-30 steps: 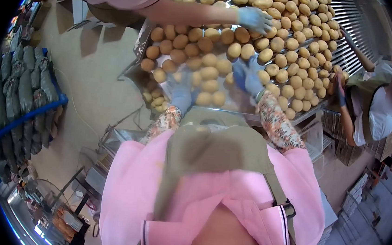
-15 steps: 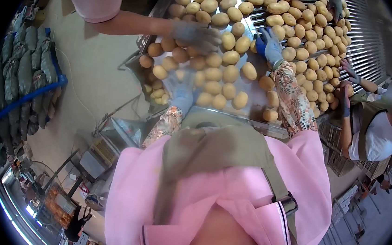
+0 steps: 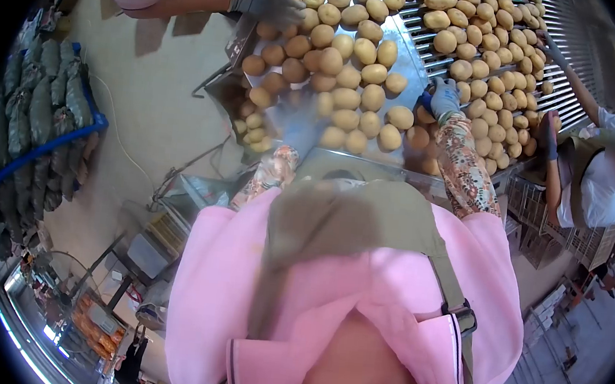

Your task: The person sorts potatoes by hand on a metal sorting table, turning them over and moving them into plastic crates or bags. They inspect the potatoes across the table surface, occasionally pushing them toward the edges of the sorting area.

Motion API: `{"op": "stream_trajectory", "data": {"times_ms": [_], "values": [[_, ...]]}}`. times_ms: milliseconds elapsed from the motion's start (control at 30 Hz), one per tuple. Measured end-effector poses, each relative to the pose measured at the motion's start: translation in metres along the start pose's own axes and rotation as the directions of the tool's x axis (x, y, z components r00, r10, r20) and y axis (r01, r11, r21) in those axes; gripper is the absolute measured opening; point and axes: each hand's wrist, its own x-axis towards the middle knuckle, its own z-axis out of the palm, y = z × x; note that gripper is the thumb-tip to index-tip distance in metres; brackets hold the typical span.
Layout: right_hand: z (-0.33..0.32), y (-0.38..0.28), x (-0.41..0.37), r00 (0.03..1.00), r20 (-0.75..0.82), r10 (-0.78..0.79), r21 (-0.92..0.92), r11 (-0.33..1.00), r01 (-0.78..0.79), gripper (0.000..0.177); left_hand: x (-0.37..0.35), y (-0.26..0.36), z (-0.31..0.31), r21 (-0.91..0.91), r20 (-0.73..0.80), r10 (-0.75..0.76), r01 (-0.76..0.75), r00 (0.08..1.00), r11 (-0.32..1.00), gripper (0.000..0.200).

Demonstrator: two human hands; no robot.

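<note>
Potatoes (image 3: 346, 98) lie spread over a shiny metal tray (image 3: 407, 51) in front of me. My left hand (image 3: 295, 120), in a pale blue glove, is smeared by motion at the tray's near left edge, beside several potatoes; its fingers cannot be made out. My right hand (image 3: 444, 98), in a grey and blue glove, sits where the tray meets the metal rollers (image 3: 427, 40). Its fingers are apart and loosely bent, with potatoes close by on both sides, and nothing shows in its grasp. Flowered sleeves cover both my forearms.
A co-worker's gloved hand (image 3: 269, 6) is over the tray's upper left. Another person (image 3: 594, 173) works at the right, hands near the potatoes on the rollers. More potatoes (image 3: 256, 130) lie lower at the left corner. Filled sacks (image 3: 40, 117) are stacked on a blue-edged rack (image 3: 98, 124).
My right hand has moved down and slightly right. My left hand has shifted slightly right and remains blurred. The co-worker's hand at the left has drawn back up and left.
</note>
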Motion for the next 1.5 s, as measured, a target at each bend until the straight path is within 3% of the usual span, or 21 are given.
{"op": "stream_trajectory", "data": {"times_ms": [100, 233, 267, 300, 333, 367, 433, 467, 500, 533, 633, 700, 767, 800, 833, 867, 1000, 1167, 1400, 1467, 1500], "values": [[-0.018, 0.000, -0.039, 0.997, 0.061, 0.053, -0.113, 0.993, -0.046, 0.056, -0.002, -0.001, 0.001, 0.041, -0.039, 0.020, -0.018, 0.999, 0.999, 0.086], [0.024, 0.039, -0.045, 0.999, -0.039, 0.028, 0.152, 0.988, -0.022, 0.054, -0.004, -0.005, 0.003, 0.054, 0.022, 0.029, -0.030, 0.999, 0.998, 0.074], [0.041, 0.048, -0.035, 0.997, -0.015, -0.075, 0.481, 0.874, 0.073, 0.054, -0.003, -0.002, -0.008, 0.017, 0.025, 0.034, -0.034, 0.999, 0.999, 0.075], [0.030, 0.036, -0.043, 0.983, -0.028, -0.182, 0.753, 0.643, 0.141, 0.053, -0.003, 0.000, -0.014, -0.019, 0.030, 0.038, -0.038, 0.999, 0.999, 0.075], [0.031, 0.020, -0.066, 0.958, 0.287, 0.004, 0.956, -0.055, -0.287, 0.038, -0.004, -0.001, -0.013, -0.014, 0.033, 0.046, -0.045, 0.998, 0.999, 0.075], [0.043, 0.004, -0.086, 0.958, 0.287, 0.013, 0.956, -0.065, -0.286, 0.038, -0.003, -0.002, -0.010, 0.032, 0.042, 0.033, -0.034, 0.999, 0.999, 0.076], [0.071, -0.017, -0.111, 0.975, -0.032, -0.219, 0.830, -0.550, -0.096, 0.035, -0.001, 0.000, -0.009, 0.081, 0.057, 0.037, -0.042, 0.998, 0.996, 0.077], [0.078, -0.030, -0.120, 0.923, -0.344, -0.173, 0.938, -0.112, 0.329, 0.034, -0.001, 0.000, -0.011, 0.103, 0.063, 0.041, -0.048, 0.997, 0.994, 0.078], [0.080, -0.046, -0.129, 0.761, -0.588, -0.274, 0.678, 0.346, 0.649, 0.034, -0.001, -0.001, -0.012, 0.128, 0.069, 0.044, -0.052, 0.997, 0.990, 0.079], [0.081, -0.062, -0.139, 0.861, -0.461, -0.215, 0.854, 0.155, 0.496, 0.037, -0.001, -0.002, -0.011, 0.191, 0.082, 0.046, -0.061, 0.996, 0.980, 0.080], [0.059, -0.082, -0.164, 0.874, -0.445, -0.193, 0.881, 0.082, 0.467, 0.045, 0.002, 0.000, -0.013, 0.292, 0.080, 0.072, -0.092, 0.994, 0.952, 0.080], [0.061, -0.088, -0.167, 0.901, -0.398, -0.174, 0.917, -0.115, 0.383, 0.052, 0.003, 0.002, -0.015, 0.288, 0.102, 0.072, -0.099, 0.992, 0.952, 0.080], [0.060, -0.094, -0.178, 0.696, -0.707, -0.127, 0.690, -0.343, 0.638, 0.058, 0.002, 0.004, -0.017, 0.285, 0.120, 0.066, -0.098, 0.991, 0.954, 0.080], [0.034, -0.094, -0.191, 0.696, -0.709, -0.116, 0.686, -0.343, 0.642, 0.058, 0.002, 0.004, -0.019, 0.280, 0.126, 0.061, -0.094, 0.990, 0.955, 0.080], [-0.011, -0.093, -0.208, 0.904, -0.397, -0.160, 0.883, -0.337, 0.328, 0.060, 0.002, 0.004, -0.020, 0.275, 0.132, 0.053, -0.088, 0.990, 0.957, 0.080], [-0.035, -0.093, -0.218, 0.979, -0.029, -0.202, 0.948, -0.317, -0.037, 0.062, 0.003, 0.003, -0.019, 0.280, 0.133, 0.060, -0.095, 0.989, 0.955, 0.080], [-0.008, -0.093, -0.210, 0.977, -0.148, -0.156, 0.947, -0.307, 0.094, 0.062, 0.004, -0.008, -0.009, 0.270, 0.131, 0.092, -0.125, 0.987, 0.955, 0.081], [-0.008, -0.094, -0.208, 0.911, -0.393, -0.122, 0.916, 0.033, 0.399, 0.059, 0.001, -0.006, -0.011, 0.259, 0.093, 0.115, -0.136, 0.989, 0.956, 0.081], [-0.016, -0.096, -0.209, 0.889, -0.454, -0.050, 0.864, 0.220, 0.453, 0.061, -0.012, -0.003, -0.039, 0.219, 0.040, 0.161, -0.166, 0.986, 0.961, 0.076], [-0.023, -0.094, -0.211, 0.840, -0.537, -0.081, 0.654, 0.588, 0.476, 0.062, -0.016, -0.013, -0.044, 0.186, 0.065, 0.130, -0.140, 0.989, 0.973, 0.076], [-0.022, -0.092, -0.210, 0.840, -0.536, -0.080, 0.655, 0.589, 0.474, 0.062, -0.016, -0.022, -0.042, 0.185, 0.066, 0.131, -0.141, 0.989, 0.972, 0.076]]}}
